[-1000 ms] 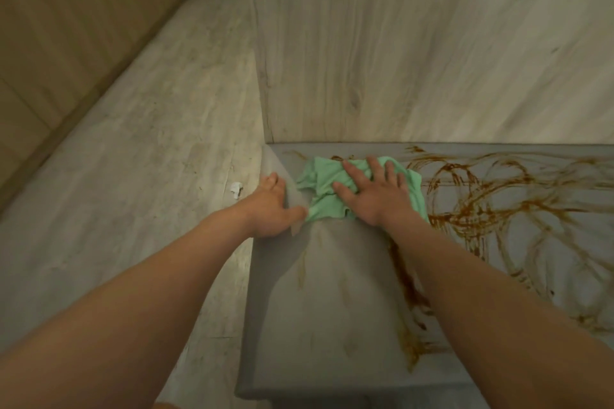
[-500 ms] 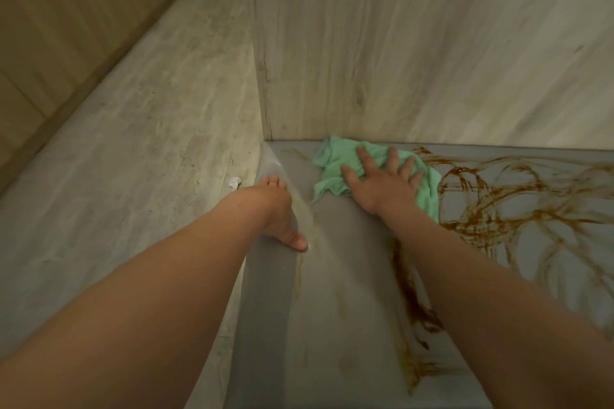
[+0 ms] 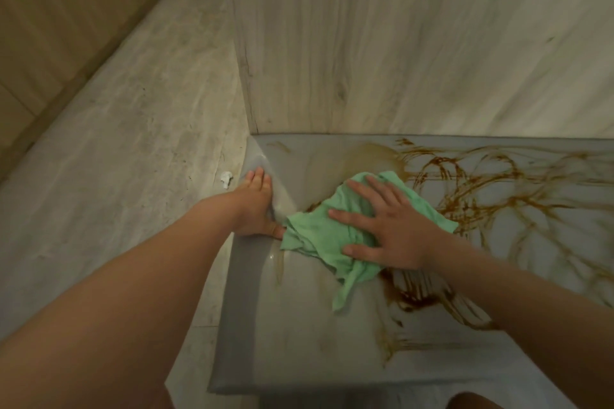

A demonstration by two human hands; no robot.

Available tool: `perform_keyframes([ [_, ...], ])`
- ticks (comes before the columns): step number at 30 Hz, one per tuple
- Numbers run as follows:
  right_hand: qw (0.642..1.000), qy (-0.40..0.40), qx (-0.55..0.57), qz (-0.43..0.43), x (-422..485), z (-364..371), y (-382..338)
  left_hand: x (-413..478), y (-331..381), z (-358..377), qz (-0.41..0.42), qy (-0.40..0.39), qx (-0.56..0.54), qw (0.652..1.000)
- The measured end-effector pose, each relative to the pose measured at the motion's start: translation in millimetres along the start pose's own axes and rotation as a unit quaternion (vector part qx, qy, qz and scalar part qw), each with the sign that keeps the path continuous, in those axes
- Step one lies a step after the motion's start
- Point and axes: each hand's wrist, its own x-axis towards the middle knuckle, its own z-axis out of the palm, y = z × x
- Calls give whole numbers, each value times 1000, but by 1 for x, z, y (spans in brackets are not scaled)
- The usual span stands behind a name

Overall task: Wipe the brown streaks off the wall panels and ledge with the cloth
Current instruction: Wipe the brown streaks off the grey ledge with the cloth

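Dragging back from the wall joint: right hand has pulled the cloth off the back corner, where it was half a second ago, toward the near side of the ledge. Cloth now sits left of centre, bunched, one tail hanging toward 6 o'clock.

Grip state: the right-hand grip is apart, palm flat, fingers spread and straight, pressing the cloth down. Left hand has stayed on the ledge's left edge at 9 o'clock of the cloth, grip also apart, holding nothing, thumb tip just beside the cloth's edge. Looks like bracing only.

Result of the pass: at 12 o'clock of the cloth there is a pale tan smear, not bare grey, so I judge the stroke thinned the mess rather than lifted it. That patch needs another pass.

Brown streaks at 3 o'clock are untouched and run to the frame edge. A thicker dark patch lies at 5 o'clock beside the right wrist. Wall panel at 12 o'clock shows no clear brown marks. Early in the job: most of the ledge is left.
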Motion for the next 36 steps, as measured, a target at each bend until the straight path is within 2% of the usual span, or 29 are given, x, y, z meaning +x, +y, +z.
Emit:
perform_keyframes([
  [2,994,53,-11,96,5,-6,-16,3,-1,-1,-7,-2,14,1000],
  [4,964,104,48,239,20,-3,-41,7,-2,0,-12,-2,27,1000],
  [6,930,82,89,347,40,6,-56,9,-1,1,-16,-2,33,999],
  [8,911,60,119,390,60,14,-61,10,2,1,-23,2,36,999],
  [10,920,58,129,365,73,14,-67,7,4,0,-34,3,40,999],
  [13,972,50,79,214,63,18,-84,4,7,0,-39,15,51,998],
  [15,989,43,68,126,41,22,-93,3,6,0,-37,20,45,998],
  [17,989,45,76,121,24,26,-102,-1,5,-1,-37,27,26,999],
  [20,974,38,96,202,29,26,-121,-12,3,7,-45,77,9,996],
  [21,974,32,98,201,32,26,-129,-17,3,11,-48,98,2,994],
  [24,990,25,84,106,22,26,-133,-33,9,20,-75,151,-14,986],
  [26,996,26,59,53,-3,26,-105,-45,21,17,-95,171,-6,981],
  [28,995,16,55,85,-33,26,-63,-56,34,12,-111,186,5,976],
  [32,951,19,62,302,-64,29,-15,-65,50,11,-156,203,-22,966],
  [34,948,6,63,311,-58,32,-40,-68,55,14,-183,206,-55,960],
  [36,971,9,69,230,-54,38,-77,-73,64,15,-200,206,-69,955],
])
